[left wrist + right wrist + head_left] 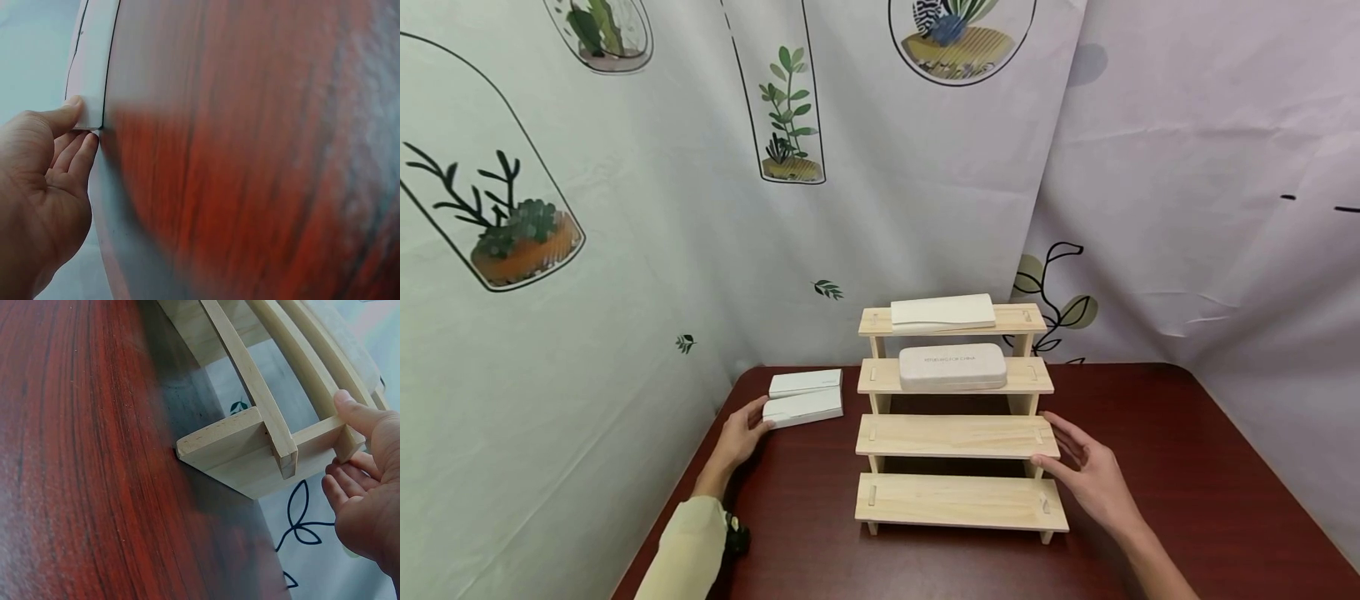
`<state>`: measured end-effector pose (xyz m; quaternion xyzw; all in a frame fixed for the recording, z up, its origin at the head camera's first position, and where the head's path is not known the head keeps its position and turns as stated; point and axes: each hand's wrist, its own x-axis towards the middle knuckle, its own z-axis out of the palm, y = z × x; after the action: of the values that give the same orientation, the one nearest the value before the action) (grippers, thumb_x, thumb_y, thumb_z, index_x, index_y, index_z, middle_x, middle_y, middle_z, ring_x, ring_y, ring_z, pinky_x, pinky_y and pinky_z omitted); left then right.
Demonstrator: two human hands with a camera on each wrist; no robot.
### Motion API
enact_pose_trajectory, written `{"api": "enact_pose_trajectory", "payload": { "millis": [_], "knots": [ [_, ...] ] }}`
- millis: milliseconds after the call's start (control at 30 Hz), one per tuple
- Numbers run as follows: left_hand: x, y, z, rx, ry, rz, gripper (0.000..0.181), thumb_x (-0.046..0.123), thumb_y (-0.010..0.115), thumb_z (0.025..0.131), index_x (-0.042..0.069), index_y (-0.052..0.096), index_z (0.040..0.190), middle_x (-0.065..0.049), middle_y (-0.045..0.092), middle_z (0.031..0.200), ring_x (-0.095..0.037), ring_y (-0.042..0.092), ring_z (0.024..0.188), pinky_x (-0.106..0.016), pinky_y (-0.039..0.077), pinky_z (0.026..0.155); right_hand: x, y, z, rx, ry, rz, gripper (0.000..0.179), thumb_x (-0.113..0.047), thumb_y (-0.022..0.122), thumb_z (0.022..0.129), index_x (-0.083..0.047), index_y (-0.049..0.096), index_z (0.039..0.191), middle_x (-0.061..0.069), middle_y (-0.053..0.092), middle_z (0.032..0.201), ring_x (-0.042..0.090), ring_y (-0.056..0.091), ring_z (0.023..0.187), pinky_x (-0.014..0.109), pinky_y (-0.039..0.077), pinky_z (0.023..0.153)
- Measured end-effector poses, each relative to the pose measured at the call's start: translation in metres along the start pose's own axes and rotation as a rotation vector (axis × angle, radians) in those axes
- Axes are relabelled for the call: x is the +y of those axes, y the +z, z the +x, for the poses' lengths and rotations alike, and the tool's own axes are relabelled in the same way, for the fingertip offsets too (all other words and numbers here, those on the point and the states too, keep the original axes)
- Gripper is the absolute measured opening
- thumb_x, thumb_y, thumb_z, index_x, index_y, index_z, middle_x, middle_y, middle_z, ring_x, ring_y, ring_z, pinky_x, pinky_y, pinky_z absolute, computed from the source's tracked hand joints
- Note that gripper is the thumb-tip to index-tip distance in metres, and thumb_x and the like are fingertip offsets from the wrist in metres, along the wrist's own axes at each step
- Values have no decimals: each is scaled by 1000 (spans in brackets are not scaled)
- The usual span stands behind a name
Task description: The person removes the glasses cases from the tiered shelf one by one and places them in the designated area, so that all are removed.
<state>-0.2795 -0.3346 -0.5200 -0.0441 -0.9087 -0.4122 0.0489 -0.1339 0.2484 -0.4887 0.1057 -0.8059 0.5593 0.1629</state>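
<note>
My left hand (741,435) pinches the left end of the nearer of two flat white boxes (805,407); its thumb lies on the box face in the left wrist view and the fingertips are at the end edge. The other white box (805,382) lies just behind it. To the right, my right hand (1093,479) grips the right end of a board on the four-step wooden shelf (955,435), the second from the bottom. In the right wrist view the thumb (356,412) presses one side of that board while the other fingers curl near its opposite side.
An off-white case (953,368) with lettering sits on the shelf's second step from the top. A flat white box (943,312) lies on the top step. The dark red table (805,533) ends against a plant-printed cloth (880,225) at the back and left.
</note>
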Motion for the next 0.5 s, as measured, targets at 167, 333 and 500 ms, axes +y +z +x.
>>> {"api": "enact_pose_trajectory", "payload": {
  "millis": [167, 333, 500],
  "knots": [
    [1, 1, 1, 13, -15, 8, 61, -1, 67, 103, -7, 42, 158, -30, 44, 159, -44, 44, 147, -58, 40, 117, 1, 0, 0, 2, -12, 11, 69, -7, 85, 92, 3, 53, 153, 28, 58, 148, -13, 52, 126, 9, 46, 98],
    [1, 2, 3, 19, -23, -5, 60, -2, 65, 104, -7, 41, 158, -31, 42, 161, -44, 44, 147, -57, 41, 116, 1, 0, 0, 4, -15, 13, 69, -7, 84, 92, 3, 53, 153, 29, 57, 148, -13, 52, 126, 9, 46, 98],
    [2, 2, 6, 26, -38, -6, 60, -1, 65, 104, -7, 40, 159, -31, 41, 161, -45, 42, 148, -58, 39, 117, 0, 0, 0, 3, -15, 13, 69, -7, 84, 92, 2, 53, 153, 29, 56, 149, -14, 52, 126, 8, 46, 98]
  ]
}}
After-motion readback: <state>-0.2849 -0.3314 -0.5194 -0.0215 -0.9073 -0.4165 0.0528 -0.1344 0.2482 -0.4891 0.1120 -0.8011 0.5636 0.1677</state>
